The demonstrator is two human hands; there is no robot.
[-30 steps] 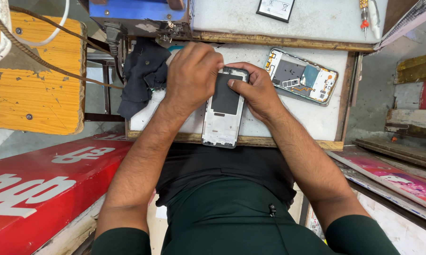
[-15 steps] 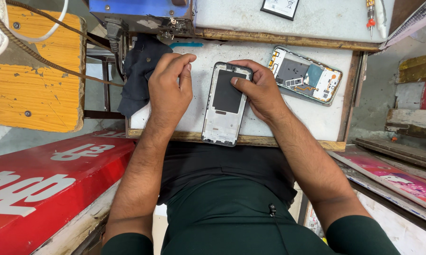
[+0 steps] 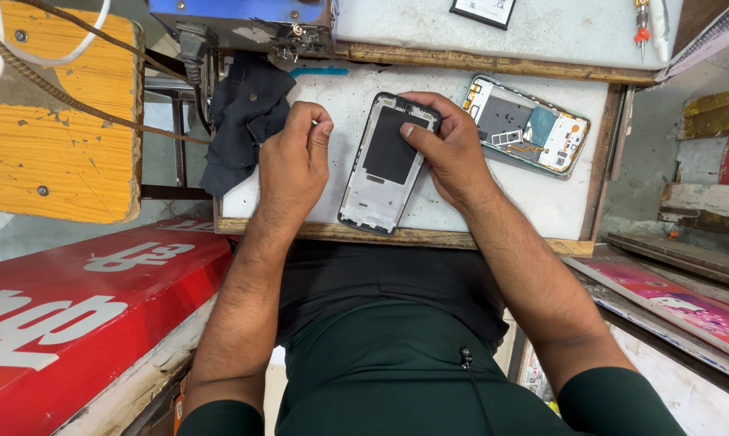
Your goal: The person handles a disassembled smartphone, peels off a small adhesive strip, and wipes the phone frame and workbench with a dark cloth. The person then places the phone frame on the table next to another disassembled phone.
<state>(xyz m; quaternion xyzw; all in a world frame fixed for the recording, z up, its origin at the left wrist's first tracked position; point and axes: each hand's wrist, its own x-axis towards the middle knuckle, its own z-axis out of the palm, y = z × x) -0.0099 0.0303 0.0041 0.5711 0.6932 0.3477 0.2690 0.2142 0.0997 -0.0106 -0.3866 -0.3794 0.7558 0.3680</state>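
Note:
A silver phone frame [image 3: 378, 196] with a black panel lies on the white work board [image 3: 542, 202], tilted slightly to the right. My right hand [image 3: 449, 149] grips its top right corner, thumb pressed on the black panel. My left hand [image 3: 294, 165] rests on the board just left of the frame, apart from it. Its fingers are curled, thumb and forefinger pinched together, and I see nothing between them. A dark cloth [image 3: 239, 121] lies right beside that hand.
An opened phone [image 3: 526, 125] with bare insides lies at the board's right. Behind is a grey shelf [image 3: 542, 32] with a small black part [image 3: 483, 10] and a screwdriver [image 3: 641, 24]. A yellow wooden stool [image 3: 49, 145] and a red sign [image 3: 73, 307] are on the left.
My left hand has come off the phone frame, moved left and curled into a pinch. My right hand has stayed on the frame's top corner.

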